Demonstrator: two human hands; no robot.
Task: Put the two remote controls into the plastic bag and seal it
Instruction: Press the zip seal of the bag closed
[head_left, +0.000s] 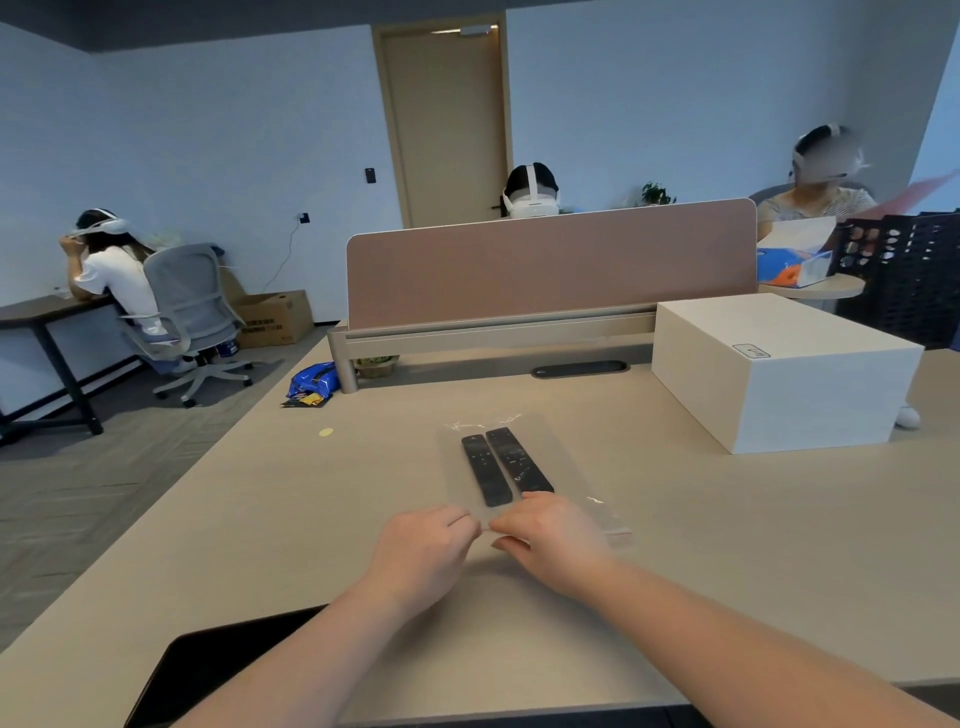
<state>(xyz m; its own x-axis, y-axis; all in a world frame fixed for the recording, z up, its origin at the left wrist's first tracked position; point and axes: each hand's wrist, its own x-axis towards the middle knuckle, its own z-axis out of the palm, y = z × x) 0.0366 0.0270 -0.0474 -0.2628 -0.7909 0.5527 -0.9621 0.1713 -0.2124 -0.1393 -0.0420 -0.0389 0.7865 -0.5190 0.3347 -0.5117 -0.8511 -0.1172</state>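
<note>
Both remotes (506, 465) are seen side by side inside the plastic bag (519, 467), which lies flat on the desk (675, 545); its near mouth is pinched shut between left hand (423, 553) and right hand (550, 540); sealing seems underway, though the strip is blurred; next, the pinch must be run along the mouth.

The worktop (675, 545) is a plain pale beige. On it, the plastic bag (566, 470) is clear, with a thin red line at its near edge. The two remote controls (506, 465) inside are black with faint light markings. The box (779, 374) is plain white with a small dark-outlined label on its lid. The desk divider (550, 265) is a dusty pinkish brown. A small yellow dot (325, 432) marks the worktop. The packet (311, 382) at the far left edge is blue with yellow.
</note>
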